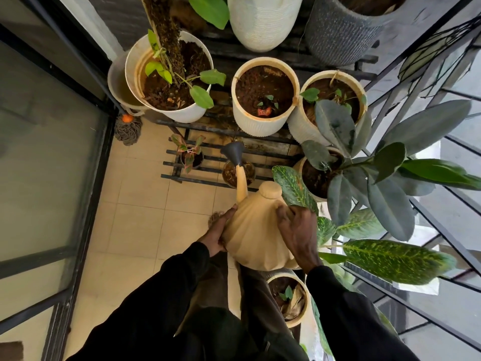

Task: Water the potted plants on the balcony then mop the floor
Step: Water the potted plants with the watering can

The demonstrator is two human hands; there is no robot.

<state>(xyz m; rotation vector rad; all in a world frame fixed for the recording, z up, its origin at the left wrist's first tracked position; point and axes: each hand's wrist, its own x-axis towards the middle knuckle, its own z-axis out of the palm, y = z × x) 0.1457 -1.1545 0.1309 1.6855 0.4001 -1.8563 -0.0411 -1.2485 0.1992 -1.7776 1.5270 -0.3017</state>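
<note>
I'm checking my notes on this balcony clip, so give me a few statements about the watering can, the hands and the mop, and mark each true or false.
1. Both hands hold the watering can: left hand, right hand. True.
2. The can's rose is orange. False: it is dark grey on a beige spout.
3. The spout points over a small pot on the low slatted rack. True.
4. The mop lies in the middle of the floor. False: it rests in the corner by the glass door.

Both arms are reaching forward in dark sleeves. The left hand [217,234] and right hand [296,235] are curling inward, facing each other.
</note>
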